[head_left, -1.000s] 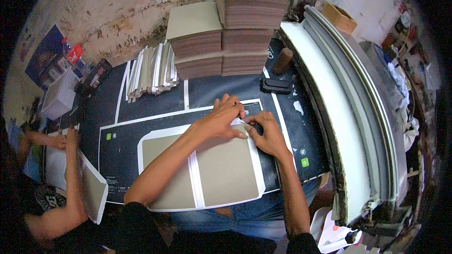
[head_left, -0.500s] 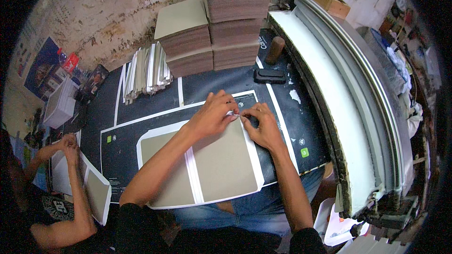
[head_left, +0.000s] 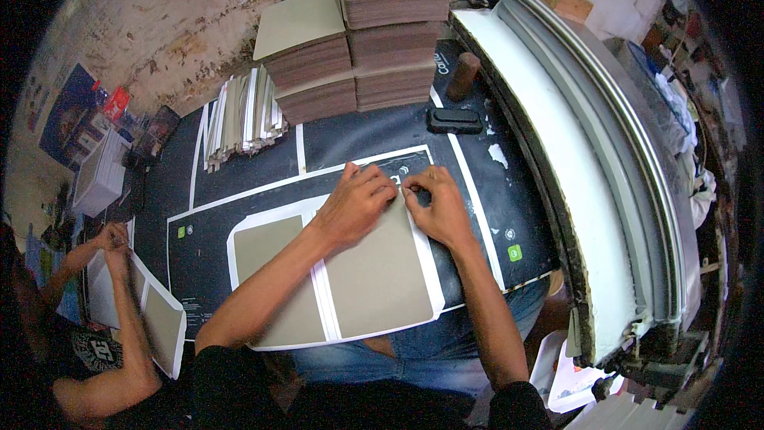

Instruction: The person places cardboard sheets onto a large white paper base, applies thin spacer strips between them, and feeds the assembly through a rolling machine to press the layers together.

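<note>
A book cover [head_left: 382, 279], made of grey-brown boards on white paper with a white strip along its middle, lies flat on the dark mat before me. My left hand [head_left: 356, 205] reaches across it to the far edge near the right corner, fingers curled down onto the paper border. Just beside it, my right hand [head_left: 436, 203] pinches the far right corner, thumb and forefinger together. The fingertips of both hands are close to each other, and they partly hide the corner.
Stacks of grey board [head_left: 398, 48] stand at the back, beside a pile of narrow strips [head_left: 245, 119]. A black case [head_left: 454, 120] and a brown cylinder [head_left: 463, 76] lie nearby. A large board cutter [head_left: 589, 159] borders the right. At left, a co-worker's hands [head_left: 115, 237] work over another cover [head_left: 163, 318].
My left hand's fingers have shifted slightly left and flattened a little along the far edge. My right hand stays at the corner, still pinching. The whole view has moved slightly.
</note>
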Tool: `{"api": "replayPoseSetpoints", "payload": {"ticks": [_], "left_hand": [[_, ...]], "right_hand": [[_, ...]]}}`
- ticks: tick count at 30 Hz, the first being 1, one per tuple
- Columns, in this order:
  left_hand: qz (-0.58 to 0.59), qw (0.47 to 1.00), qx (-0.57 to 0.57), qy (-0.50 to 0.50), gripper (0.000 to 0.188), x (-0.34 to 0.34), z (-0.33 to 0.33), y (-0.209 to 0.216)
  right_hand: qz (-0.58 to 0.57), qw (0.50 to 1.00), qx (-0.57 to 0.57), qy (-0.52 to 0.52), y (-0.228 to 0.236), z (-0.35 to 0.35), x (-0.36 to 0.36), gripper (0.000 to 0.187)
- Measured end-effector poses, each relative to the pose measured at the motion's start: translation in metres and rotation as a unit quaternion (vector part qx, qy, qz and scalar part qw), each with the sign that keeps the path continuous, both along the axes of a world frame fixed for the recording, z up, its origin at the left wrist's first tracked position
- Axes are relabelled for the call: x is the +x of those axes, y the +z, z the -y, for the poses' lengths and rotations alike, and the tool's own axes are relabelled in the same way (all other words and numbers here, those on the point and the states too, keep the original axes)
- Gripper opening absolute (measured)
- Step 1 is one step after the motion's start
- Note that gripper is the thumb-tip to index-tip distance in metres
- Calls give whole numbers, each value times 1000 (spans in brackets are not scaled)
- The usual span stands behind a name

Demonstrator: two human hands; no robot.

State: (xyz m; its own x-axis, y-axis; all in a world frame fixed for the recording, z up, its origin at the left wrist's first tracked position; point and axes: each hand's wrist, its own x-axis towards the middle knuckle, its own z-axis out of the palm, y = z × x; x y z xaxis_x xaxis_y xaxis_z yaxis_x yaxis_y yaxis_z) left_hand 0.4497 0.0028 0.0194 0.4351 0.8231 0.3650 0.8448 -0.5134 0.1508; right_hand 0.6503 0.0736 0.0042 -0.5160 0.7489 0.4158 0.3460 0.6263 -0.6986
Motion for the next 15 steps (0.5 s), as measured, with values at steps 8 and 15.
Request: {"api": "replayPoseSetpoints", "payload": {"ticks": [8,15], "left_hand": [[-47,998,-13,-30,40,-6,20,5],[-70,997,-21,-33,39,-4,24,6]], "right_hand": [[-14,999,-35,29,10,-3,9,20],[-24,997,-78,6,12,0,10,19]]}}
